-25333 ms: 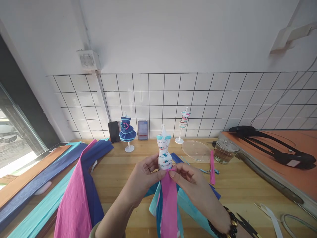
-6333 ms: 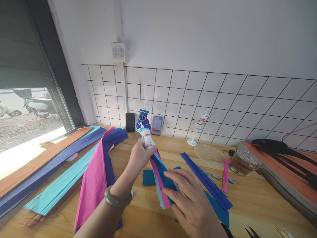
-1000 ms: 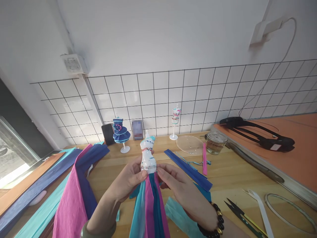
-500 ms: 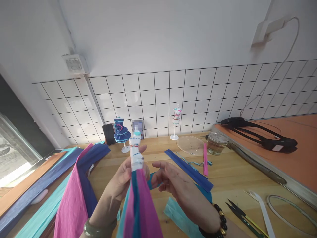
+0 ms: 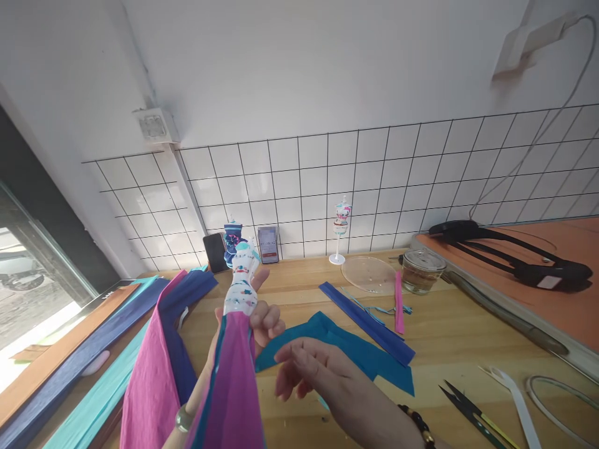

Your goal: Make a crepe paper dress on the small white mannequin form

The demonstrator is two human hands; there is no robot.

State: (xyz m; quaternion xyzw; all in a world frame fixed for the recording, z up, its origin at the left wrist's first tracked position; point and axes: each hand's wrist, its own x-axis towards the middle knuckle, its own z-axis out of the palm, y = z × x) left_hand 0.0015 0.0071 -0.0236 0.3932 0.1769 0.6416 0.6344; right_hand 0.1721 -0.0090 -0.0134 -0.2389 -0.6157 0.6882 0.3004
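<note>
My left hand [image 5: 266,319] is closed around a small white patterned mannequin torso [image 5: 242,284], which is tilted. A long skirt of pink and teal crepe paper [image 5: 234,374] hangs from its waist toward me and covers part of my left forearm. To the right, apart from the skirt, my right hand [image 5: 322,374] hovers over the table with loosely bent fingers and nothing in them. Just behind it lies a teal crepe paper piece [image 5: 346,333]. Much of my left palm is hidden behind the mannequin.
Pink crepe paper [image 5: 150,374] and other strips lie at left. Behind stand a mannequin in a blue dress [image 5: 231,240], two phones [image 5: 268,244] and another mannequin [image 5: 342,219]. At right are a blue strip [image 5: 365,321], a glass jar [image 5: 422,271] and thread snips [image 5: 468,408].
My left hand has turned the mannequin and shifted it left, so more pink skirt faces me. The right hand has moved lower, showing more of the teal paper. The view has shifted slightly.
</note>
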